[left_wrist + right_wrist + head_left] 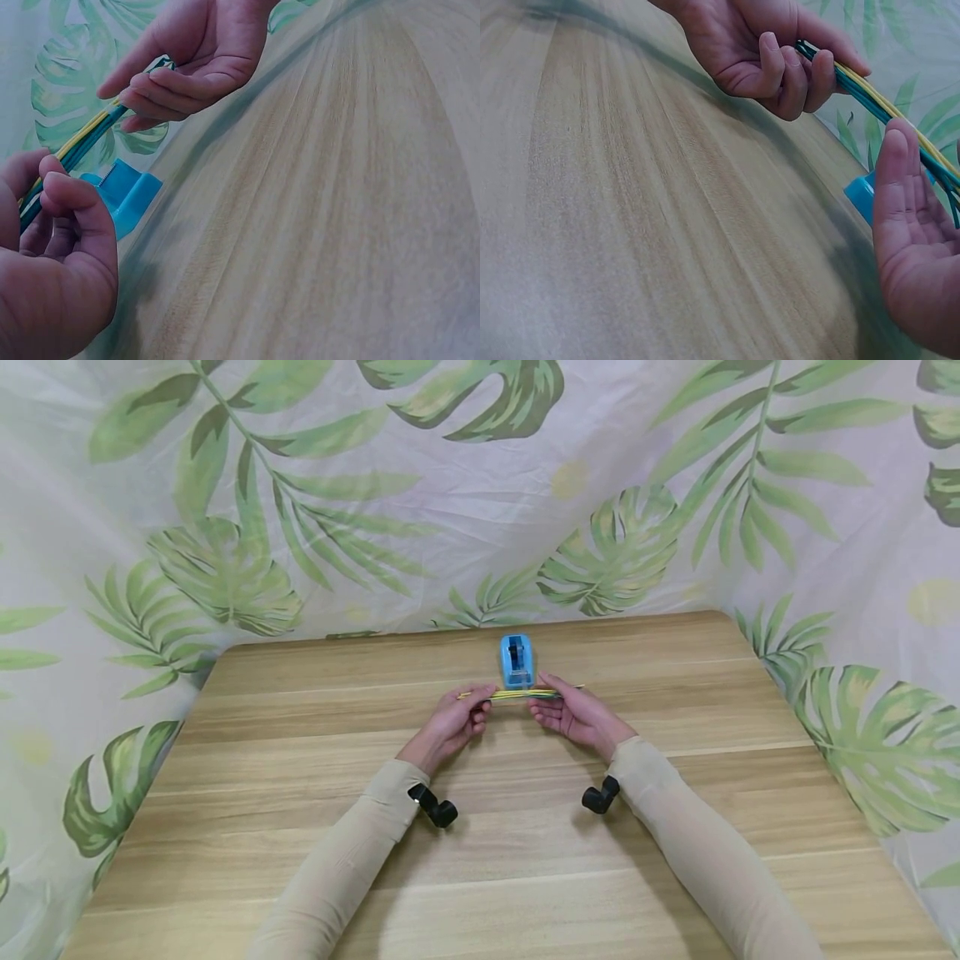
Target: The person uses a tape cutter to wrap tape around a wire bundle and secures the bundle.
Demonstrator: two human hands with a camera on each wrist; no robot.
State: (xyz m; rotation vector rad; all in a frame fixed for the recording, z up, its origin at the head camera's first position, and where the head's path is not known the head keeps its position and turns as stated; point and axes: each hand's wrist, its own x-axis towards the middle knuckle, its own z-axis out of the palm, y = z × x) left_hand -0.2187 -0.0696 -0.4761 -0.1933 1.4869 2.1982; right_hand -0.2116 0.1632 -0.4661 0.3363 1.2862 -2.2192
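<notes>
Between my two hands stretches a slim bundle of yellow and green wires (513, 694), roughly level and straight. My left hand (453, 720) grips its left end, with the thumb laid along the strands and the other fingers curled. At the right end, my right hand (573, 714) holds the bundle between thumb and fingers; in the right wrist view its fingers (897, 169) look fairly straight. A few loose strand ends stick out there. Just beyond the wires stands a blue tape dispenser (516, 652). Whether the bundle touches it, I cannot tell.
The wood-grain table (495, 877) runs back to a leaf-printed cloth (465, 527) hanging behind it and along the sides. Black camera mounts sit on the left wrist (435, 807) and right wrist (601, 796).
</notes>
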